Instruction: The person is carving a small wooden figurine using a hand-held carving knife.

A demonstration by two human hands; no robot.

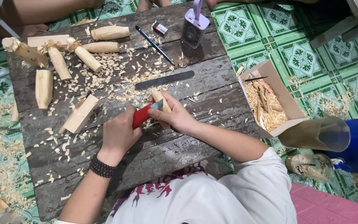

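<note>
At the middle of the dark, weathered plank bench (212, 79), the person's two hands meet over a small pale peg of whittled wood (161, 101). The left hand (119, 135), with a dark beaded bracelet (102, 167) at its wrist, is wrapped tight around a red-handled carving knife (143, 115), whose short blade lies against the peg. The right hand (175, 117) is curled closed around the peg and holds it just above the bench, one end poking out past the fingers.

By the look of it, the step in hand is shaving the peg down to shape: the blade is set on the wood and pale shavings (117, 79) lie thick around both hands. Any further stroke seems to call for a firm hold on the peg and a short, controlled push, because the right thumb sits very near the blade.

Just beyond the hands lies a long dark flat file (164, 79). Further back are a blue pencil (154, 44), a small eraser-like block (160, 28) and a lilac boxy gadget with a loop handle (195, 25). To the left lie rough rounded wooden blanks (44, 87), some with frayed ends, and an angular pale block (81, 114) sits near the left hand. Off the bench's right edge, an open cardboard box (282, 93) on the green patterned floor (311, 54) holds shavings and slivers.
</note>
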